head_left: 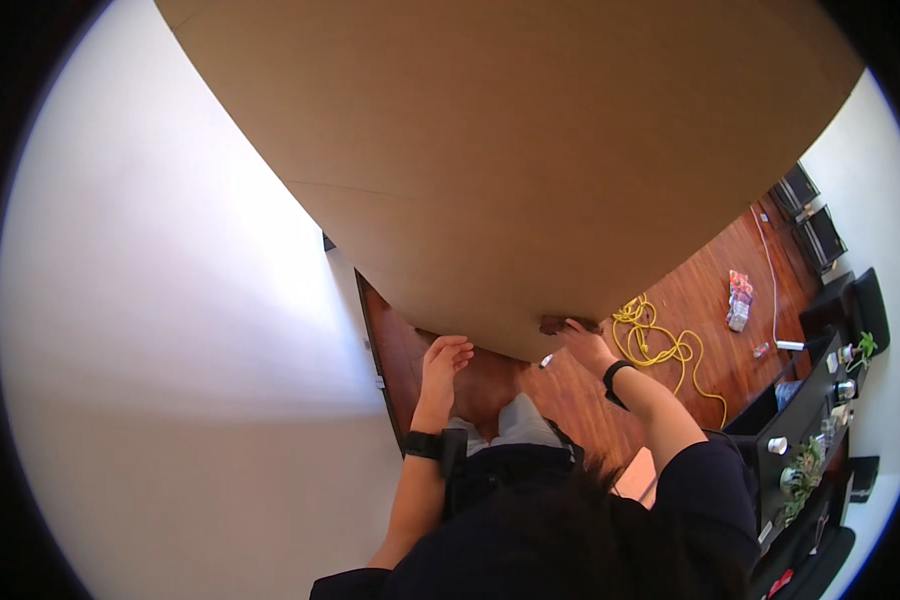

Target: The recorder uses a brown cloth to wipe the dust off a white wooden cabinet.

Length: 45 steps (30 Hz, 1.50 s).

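Observation:
A very large sheet of brown cardboard, perhaps the side of a big box (495,165), fills the upper middle of the view in front of me. My left hand (446,360) is raised near its lower edge, fingers apart and slightly curled, with nothing in it. My right hand (585,345) reaches to a torn or cut opening (559,324) near the lower right edge, its fingertips at or in the opening. Whether those fingers grip the cardboard is hidden. A small white and black item (546,361) shows just below the cardboard's lower corner.
A yellow cord (679,349) lies in loops on the wooden floor (592,397) at right. Beyond it are a colourful packet (739,300) and a white power strip (790,346). A black cabinet (757,450) bears plants and cups. A white wall (195,300) stands at left.

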Available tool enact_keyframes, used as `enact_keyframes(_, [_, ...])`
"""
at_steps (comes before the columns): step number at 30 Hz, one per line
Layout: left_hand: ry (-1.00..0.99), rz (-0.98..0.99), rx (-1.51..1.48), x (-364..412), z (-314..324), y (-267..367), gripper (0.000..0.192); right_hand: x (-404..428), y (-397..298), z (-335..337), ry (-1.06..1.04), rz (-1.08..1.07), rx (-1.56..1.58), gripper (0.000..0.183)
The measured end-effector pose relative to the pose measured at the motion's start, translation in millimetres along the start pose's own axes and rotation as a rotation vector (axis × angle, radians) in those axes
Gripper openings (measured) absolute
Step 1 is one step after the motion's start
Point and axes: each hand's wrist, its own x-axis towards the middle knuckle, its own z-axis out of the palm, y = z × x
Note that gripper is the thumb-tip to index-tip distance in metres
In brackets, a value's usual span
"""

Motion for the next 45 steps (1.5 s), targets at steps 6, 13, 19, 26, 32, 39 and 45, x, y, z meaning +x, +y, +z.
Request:
enact_keyframes(6, [-0.128,-0.035,0.02,15.1,27.3,-8.2,0.017,12.4,38.9,-124.4,0.165,0.149,0.045,0.042])
enact_keyframes(13, [-0.172,-0.042,0.055,23.2,35.9,-12.0,0.017,59.0,111.2,-292.1,0.62,0.669,0.109,0.047])
enact_keyframes(19, [-0.108,-0.058,0.087,21.6,30.4,-10.6,0.02,87.4,105.5,-287.7,0.908,0.824,0.082,0.038])
enact_keyframes(26, [-0.003,-0.024,0.037,15.2,6.0,5.9,0.02,121.4,2.1,-126.8,0.389,0.233,0.464,0.036])
enact_keyframes(32, [0.151,0.101,-0.021,2.7,-23.8,24.3,0.017,76.7,-19.2,-47.9,0.137,0.045,0.163,0.044])
enact_keyframes(39, [0.091,-0.006,-0.031,10.4,-5.2,9.9,0.016,63.5,38.2,-169.2,0.354,0.343,0.229,0.042])
enact_keyframes(45, [-0.011,-0.036,-0.017,28.3,20.4,-0.9,0.017,21.9,99.0,-248.2,0.719,0.946,-0.024,0.035])
